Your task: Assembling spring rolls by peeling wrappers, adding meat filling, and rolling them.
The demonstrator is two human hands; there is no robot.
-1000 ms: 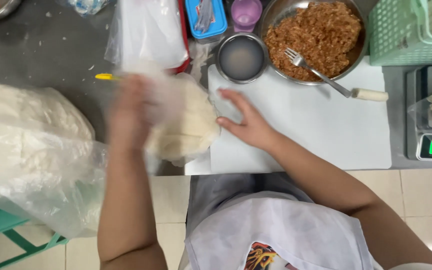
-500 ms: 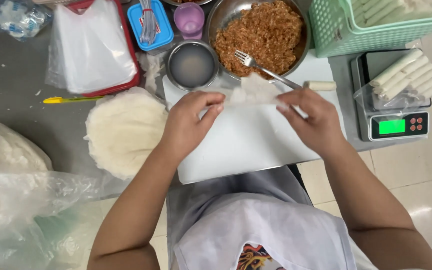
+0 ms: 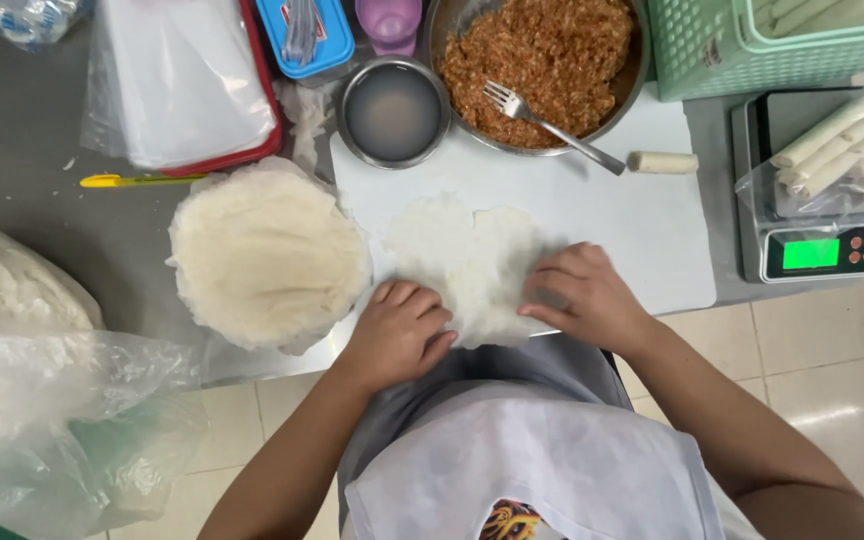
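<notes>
A thin white wrapper sheet [image 3: 472, 255] lies flat on the white cutting board [image 3: 612, 220]. My left hand [image 3: 397, 330] presses its near left edge with curled fingers. My right hand [image 3: 587, 295] rests on its near right edge. To the left sits a round stack of wrappers [image 3: 267, 255]. Behind the board stands a metal bowl of brown minced filling [image 3: 547, 55] with a fork [image 3: 552, 125] in it. A small metal bowl of cloudy liquid [image 3: 392, 110] stands beside it.
A scale [image 3: 822, 250] carrying finished rolls [image 3: 842, 140] is at the right, a green basket [image 3: 752, 45] behind it. A plastic-covered red tray [image 3: 182, 80], a blue box [image 3: 302, 35], a purple cup [image 3: 390, 20] and bagged wrappers [image 3: 12, 300] lie around.
My hands have brought a wrapper from the far part of the board down to its near edge and laid it flat. The view has shifted slightly.
</notes>
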